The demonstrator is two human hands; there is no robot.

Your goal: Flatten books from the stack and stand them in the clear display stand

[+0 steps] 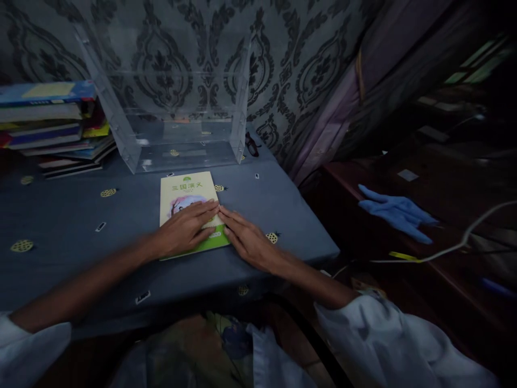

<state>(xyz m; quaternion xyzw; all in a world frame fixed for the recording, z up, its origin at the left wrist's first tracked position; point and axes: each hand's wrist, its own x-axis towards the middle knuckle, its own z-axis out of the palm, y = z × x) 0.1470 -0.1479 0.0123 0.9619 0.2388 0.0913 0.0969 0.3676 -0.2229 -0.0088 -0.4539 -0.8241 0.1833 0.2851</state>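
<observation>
A closed book [169,196] with a pale cover, Chinese title characters and a green lower band lies flat near the table's front edge. My left hand [188,226] rests flat across the lower part of its cover, fingers stretched to the right. At the book's right edge lies my right hand [246,234], its fingers stretched out and its fingertips meeting those of the left. Neither hand grips anything. Part of the cover picture is hidden under the left hand.
Behind the book stands a clear plastic rack [183,156]. A stack of books [60,124] rises at the back left. Dark-framed glasses [252,145] lie beside the rack. Blue gloves [393,210] and a pale cable [464,237] are on the dark furniture to the right of the blue tablecloth [81,264].
</observation>
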